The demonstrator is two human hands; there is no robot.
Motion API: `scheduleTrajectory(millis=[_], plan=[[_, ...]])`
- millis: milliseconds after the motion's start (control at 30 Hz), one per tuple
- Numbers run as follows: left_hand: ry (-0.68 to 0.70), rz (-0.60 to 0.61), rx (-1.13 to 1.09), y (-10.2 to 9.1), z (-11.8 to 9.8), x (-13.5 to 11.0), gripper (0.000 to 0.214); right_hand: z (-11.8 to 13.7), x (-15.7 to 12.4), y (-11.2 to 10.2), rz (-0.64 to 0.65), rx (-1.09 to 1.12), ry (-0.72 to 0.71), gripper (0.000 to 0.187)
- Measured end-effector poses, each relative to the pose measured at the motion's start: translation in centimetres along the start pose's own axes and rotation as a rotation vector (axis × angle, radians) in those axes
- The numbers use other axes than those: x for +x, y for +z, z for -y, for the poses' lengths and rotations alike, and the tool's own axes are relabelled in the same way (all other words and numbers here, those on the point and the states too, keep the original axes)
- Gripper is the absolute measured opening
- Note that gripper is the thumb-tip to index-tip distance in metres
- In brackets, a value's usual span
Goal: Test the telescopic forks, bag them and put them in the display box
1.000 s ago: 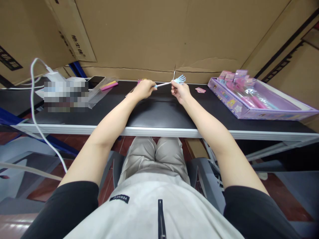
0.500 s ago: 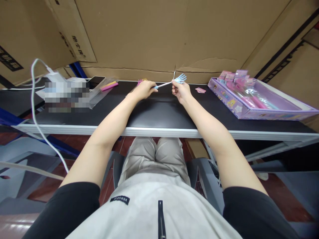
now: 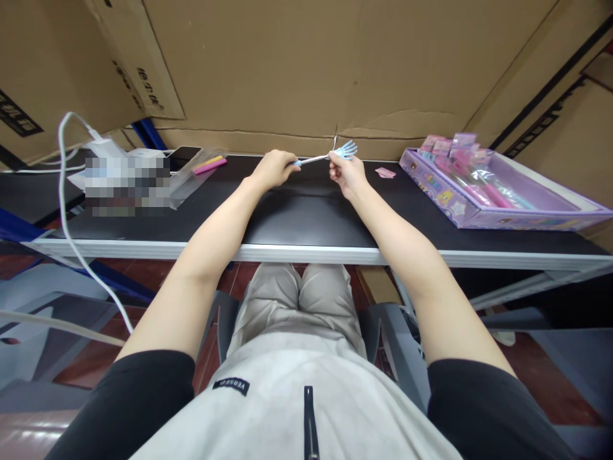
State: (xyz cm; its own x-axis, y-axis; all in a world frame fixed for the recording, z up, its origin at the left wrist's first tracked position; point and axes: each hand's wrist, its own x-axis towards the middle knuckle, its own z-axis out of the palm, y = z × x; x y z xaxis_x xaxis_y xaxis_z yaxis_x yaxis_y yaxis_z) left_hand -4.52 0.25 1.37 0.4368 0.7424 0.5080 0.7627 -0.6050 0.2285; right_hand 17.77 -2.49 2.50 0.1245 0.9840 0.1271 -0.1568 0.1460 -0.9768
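Both my arms reach out over a black table (image 3: 306, 220). My left hand (image 3: 274, 169) is closed around the handle end of a thin stick with a small light-blue plastic hand at its tip (image 3: 343, 151). My right hand (image 3: 345, 174) pinches the same stick just below that blue hand-shaped head. The stick is held above the table near the far cardboard wall.
A purple toy box (image 3: 498, 191) with pink packaged items lies at the right. A small pink piece (image 3: 385, 172) lies near it. At the left are clear bags with pink and yellow sticks (image 3: 209, 164), a white charger and cable (image 3: 67, 172). Cardboard sheets (image 3: 306, 70) stand behind.
My left hand has risen slightly and now covers the pink comb-like item that showed behind it earlier. The blue stick stays between both hands.
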Motion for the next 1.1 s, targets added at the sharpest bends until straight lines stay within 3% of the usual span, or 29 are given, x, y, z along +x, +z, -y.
scheduleTrajectory(millis=[133,333,567,700,833,1100], plan=[[-0.022,-0.06,0.024,-0.8,1.0,-0.2,0.028,0.3,1.5,-0.8,-0.063,0.063,-0.046,0.047],[-0.093,-0.107,0.078,-2.6,4.0,-1.2,0.031,1.4,4.4,-3.7,-0.198,0.188,-0.085,0.047],[-0.286,-0.059,0.091,-4.0,4.1,-1.7,0.034,1.4,8.2,-7.1,-0.218,0.186,-0.224,0.06],[-0.326,-0.055,0.095,-4.3,5.1,-2.0,0.038,3.0,6.3,-7.3,-0.364,0.297,-0.098,0.053],[-0.275,-0.055,0.085,-4.0,6.2,-2.1,0.038,4.3,3.6,-6.3,-0.434,0.345,-0.043,0.045],[-0.238,-0.027,0.114,-4.0,5.3,-2.1,0.037,4.4,2.5,-5.9,-0.425,0.439,-0.009,0.046]])
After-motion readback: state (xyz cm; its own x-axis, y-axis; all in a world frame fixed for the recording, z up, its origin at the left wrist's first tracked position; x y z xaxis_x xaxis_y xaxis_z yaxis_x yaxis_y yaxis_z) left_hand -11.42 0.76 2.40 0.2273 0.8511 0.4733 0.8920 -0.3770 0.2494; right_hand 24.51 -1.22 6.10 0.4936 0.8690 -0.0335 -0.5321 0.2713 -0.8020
